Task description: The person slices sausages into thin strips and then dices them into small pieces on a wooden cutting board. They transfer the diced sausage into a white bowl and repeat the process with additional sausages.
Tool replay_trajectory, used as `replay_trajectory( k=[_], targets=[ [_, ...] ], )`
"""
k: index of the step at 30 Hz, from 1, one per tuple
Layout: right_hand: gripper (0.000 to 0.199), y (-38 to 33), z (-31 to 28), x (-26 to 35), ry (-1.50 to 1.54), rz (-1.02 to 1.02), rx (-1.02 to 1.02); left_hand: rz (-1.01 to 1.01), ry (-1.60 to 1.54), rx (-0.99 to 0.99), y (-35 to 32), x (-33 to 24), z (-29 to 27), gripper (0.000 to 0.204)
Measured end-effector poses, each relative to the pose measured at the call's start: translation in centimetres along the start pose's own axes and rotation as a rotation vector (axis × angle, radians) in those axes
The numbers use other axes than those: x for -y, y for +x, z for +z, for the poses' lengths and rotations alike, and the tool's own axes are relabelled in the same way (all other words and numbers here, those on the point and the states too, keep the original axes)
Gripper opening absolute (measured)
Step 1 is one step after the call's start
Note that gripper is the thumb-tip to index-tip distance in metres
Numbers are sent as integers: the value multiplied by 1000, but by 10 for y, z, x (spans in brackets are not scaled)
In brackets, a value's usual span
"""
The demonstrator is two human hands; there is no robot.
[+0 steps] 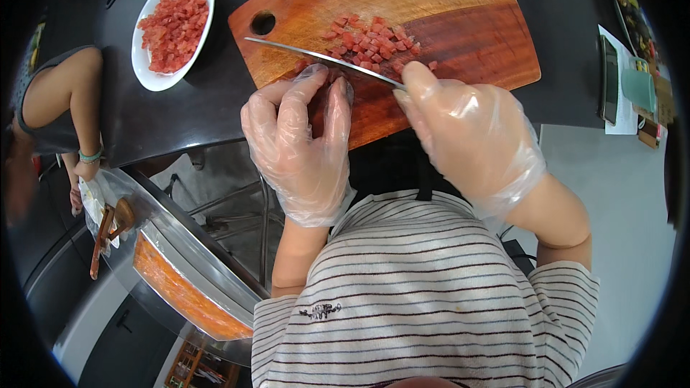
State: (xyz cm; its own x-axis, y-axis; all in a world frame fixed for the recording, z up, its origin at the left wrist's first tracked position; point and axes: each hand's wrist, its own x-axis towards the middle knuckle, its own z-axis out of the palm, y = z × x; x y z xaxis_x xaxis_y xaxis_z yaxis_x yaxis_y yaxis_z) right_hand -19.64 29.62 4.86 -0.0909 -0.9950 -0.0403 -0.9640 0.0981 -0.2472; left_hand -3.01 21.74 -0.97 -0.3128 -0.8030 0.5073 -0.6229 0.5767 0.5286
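Note:
My right hand (478,133), in a clear plastic glove, is closed around the handle of a kitchen knife (316,54). Its long thin blade slants to the upper left across a wooden cutting board (460,0). Small red cubes (374,42), looking like raw meat or fish, lie in a loose pile just beyond the blade. On the near side of the blade, my gloved left hand (298,136) rests with bent fingers, fingertips low against the board. A little red shows beside those fingertips; what they press on is mostly hidden.
A white oval bowl (146,72) of red cubes stands left of the board on the dark table (215,111). At lower left, an orange food block under clear wrap (188,286) lies in a metal tray. Another person's arm (83,100) is at the far left. A phone (609,82) lies at right.

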Motion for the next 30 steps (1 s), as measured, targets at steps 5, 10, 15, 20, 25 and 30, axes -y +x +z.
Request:
replay_trajectory(
  k=[5, 10, 15, 20, 25, 30],
  targets=[
    [20, 4, -12, -5, 20, 34, 77, -59, 7, -30, 2, 0, -6, 34],
    [20, 8, 0, -3, 67, 22, -11, -14, 141, 4, 5, 6, -10, 41],
    [19, 0, -12, -1, 87, 97, 85, -30, 97, 57, 2, 3, -9, 42],
    [20, -8, -12, -7, 55, 58, -11, 25, 97, 47, 4, 4, -5, 40],
    [21, 7, -1, -5, 96, 22, -32, -20, 64, 71, 4, 2, -11, 38],
    [22, 2, -10, 0, 109, 88, -37, -19, -33, 38, 3, 5, -16, 32]
  ],
)
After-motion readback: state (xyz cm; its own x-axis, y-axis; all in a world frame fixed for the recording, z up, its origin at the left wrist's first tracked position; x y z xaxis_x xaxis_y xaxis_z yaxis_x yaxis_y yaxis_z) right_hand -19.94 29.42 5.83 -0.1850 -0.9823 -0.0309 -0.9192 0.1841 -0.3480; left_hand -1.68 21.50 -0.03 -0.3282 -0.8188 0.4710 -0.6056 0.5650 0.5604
